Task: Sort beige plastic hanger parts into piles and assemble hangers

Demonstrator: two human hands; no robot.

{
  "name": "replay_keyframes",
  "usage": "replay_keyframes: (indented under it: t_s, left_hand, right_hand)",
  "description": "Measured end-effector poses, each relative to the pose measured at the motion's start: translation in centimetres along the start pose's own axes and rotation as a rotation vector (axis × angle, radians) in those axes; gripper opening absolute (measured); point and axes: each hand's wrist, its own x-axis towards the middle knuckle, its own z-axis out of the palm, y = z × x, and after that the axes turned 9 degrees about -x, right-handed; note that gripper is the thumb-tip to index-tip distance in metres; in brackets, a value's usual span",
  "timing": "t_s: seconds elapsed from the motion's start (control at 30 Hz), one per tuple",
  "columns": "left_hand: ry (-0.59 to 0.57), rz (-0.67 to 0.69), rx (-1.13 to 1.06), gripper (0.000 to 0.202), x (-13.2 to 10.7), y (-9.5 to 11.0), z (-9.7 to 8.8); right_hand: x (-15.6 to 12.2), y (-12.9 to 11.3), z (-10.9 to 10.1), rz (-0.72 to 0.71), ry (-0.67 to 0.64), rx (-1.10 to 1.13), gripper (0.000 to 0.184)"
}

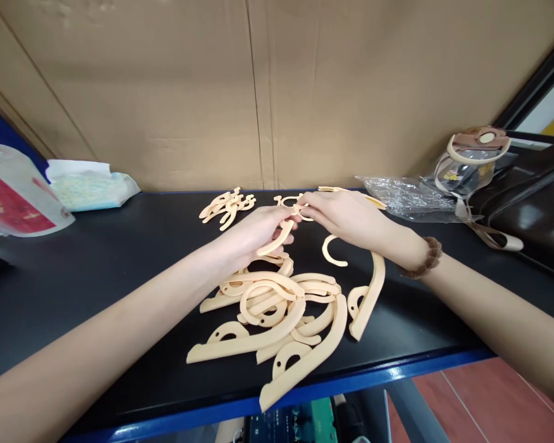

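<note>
My left hand (253,231) is closed on a curved beige plastic piece (277,239) above the black table (96,271). My right hand (346,216), with a brown bead bracelet at the wrist, pinches the same piece's upper end beside a small beige ring part (305,213). Below the hands lies a heap of several beige curved hanger pieces (277,314). A single hook (332,252) and a long arm piece (367,298) lie under my right wrist. A smaller pile of hooks (226,206) sits at the back.
Cardboard (258,86) walls off the back. A clear bag with a red label (13,197) and a packet of tissues (90,184) lie at the left. Crumpled clear plastic (404,197), a bottle with a brown lid (471,157) and a dark bag (530,203) sit at the right.
</note>
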Motion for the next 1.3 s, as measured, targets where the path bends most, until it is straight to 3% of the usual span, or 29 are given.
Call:
replay_keyframes:
  t_s: [0.1, 0.2, 0.37, 0.53, 0.6, 0.67, 0.77, 0.83, 0.97, 1.07, 1.2, 1.3]
  left_hand:
    - [-0.09, -0.002, 0.059, 0.017, -0.3, -0.2, 0.4]
    - [-0.103, -0.011, 0.161, 0.02, -0.2, 0.6, 0.2]
    - [-0.138, -0.053, 0.435, 0.016, -0.4, 2.9, -0.9]
    - [-0.125, -0.039, 0.595, 0.017, -0.8, 3.6, -0.7]
    - [-0.064, 0.001, 0.687, 0.019, -0.8, 3.5, -0.8]
    - [0.037, 0.059, 0.764, 0.019, -0.5, 3.5, -1.6]
    - [0.261, 0.208, 0.91, 0.021, 0.8, 3.5, -4.2]
    - [0.458, 0.324, 1.044, 0.034, 2.0, 3.3, -6.4]
    - [0.529, 0.279, 0.76, 0.047, 4.1, 2.5, -9.7]
    - [0.571, 0.29, 0.602, 0.052, 4.8, 2.2, -10.4]
    - [0.598, 0.384, 0.526, 0.046, 4.2, 2.4, -9.3]
    - [0.467, 0.39, 0.322, 0.042, 3.3, 2.5, -7.2]
  right_hand:
    - [0.0, -0.2, 0.0, -0.071, 0.01, -0.106, 0.025]
    - [0.2, 0.2, 0.0, -0.104, -0.016, -0.11, 0.021]
    - [0.5, -0.1, -0.7, -0.132, -0.078, 0.139, 0.023]
    - [0.7, 0.0, -0.8, -0.158, -0.099, 0.263, 0.026]
    - [0.6, 1.0, -0.5, -0.157, -0.102, 0.276, 0.021]
    - [0.6, 2.3, -0.4, -0.019, -0.115, 0.398, 0.02]
    - [0.3, 3.8, -0.8, 0.277, -0.146, 0.68, 0.016]
    - [0.1, 4.0, -1.4, 0.353, -0.147, 0.778, 0.009]
    - [0.0, 3.1, -2.5, 0.469, -0.105, 0.998, 0.013]
    - [0.3, 2.5, -2.7, 0.645, 0.013, 1.177, 0.016]
    - [0.8, 2.7, -2.0, 0.749, 0.159, 1.336, 0.015]
    - [0.9, 2.7, -1.5, 0.803, 0.206, 1.475, 0.019]
